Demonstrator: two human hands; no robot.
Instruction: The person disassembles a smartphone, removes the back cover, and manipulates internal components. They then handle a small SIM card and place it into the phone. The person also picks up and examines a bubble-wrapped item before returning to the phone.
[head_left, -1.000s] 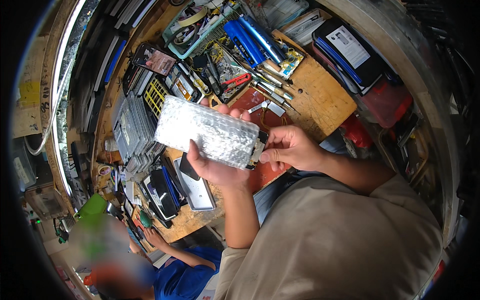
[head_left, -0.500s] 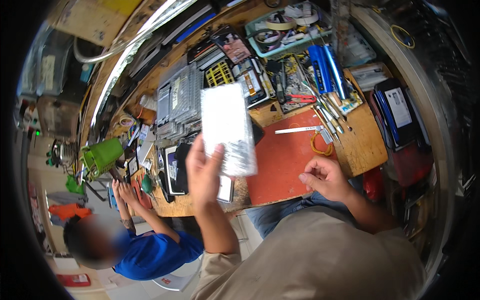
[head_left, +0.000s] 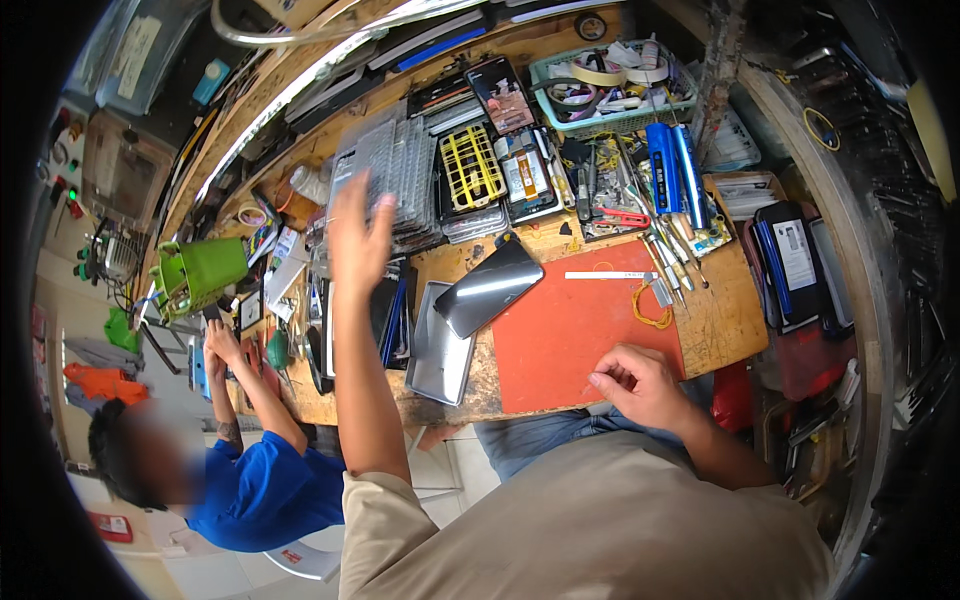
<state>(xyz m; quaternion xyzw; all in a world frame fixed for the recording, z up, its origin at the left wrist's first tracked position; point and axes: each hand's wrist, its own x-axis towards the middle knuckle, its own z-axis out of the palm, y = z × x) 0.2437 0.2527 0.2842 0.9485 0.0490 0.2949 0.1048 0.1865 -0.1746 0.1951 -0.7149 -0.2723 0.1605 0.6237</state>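
Note:
My left hand is stretched out over the left of the bench, thumb and fingers apart, at the near side of a stack of clear plastic trays. A see-through, motion-smeared shape lies just past its fingertips; whether it is the bubble-wrapped packet cannot be made out. My right hand rests with curled fingers at the front edge of the red mat, nothing visible in it. A dark smartphone leans across a shallow silver tray and the mat's left corner.
Behind the mat lie a metal ruler, a yellow cord loop, tweezers, red cutters and blue cylinders. A teal basket holds tape rolls. At left, a person in blue works beside a green bin.
My left hand has carried the bubble-wrapped packet away from mid-bench toward the tray stack, uncovering the phone and silver tray. My right hand stays curled near the mat's front edge. The view has shifted.

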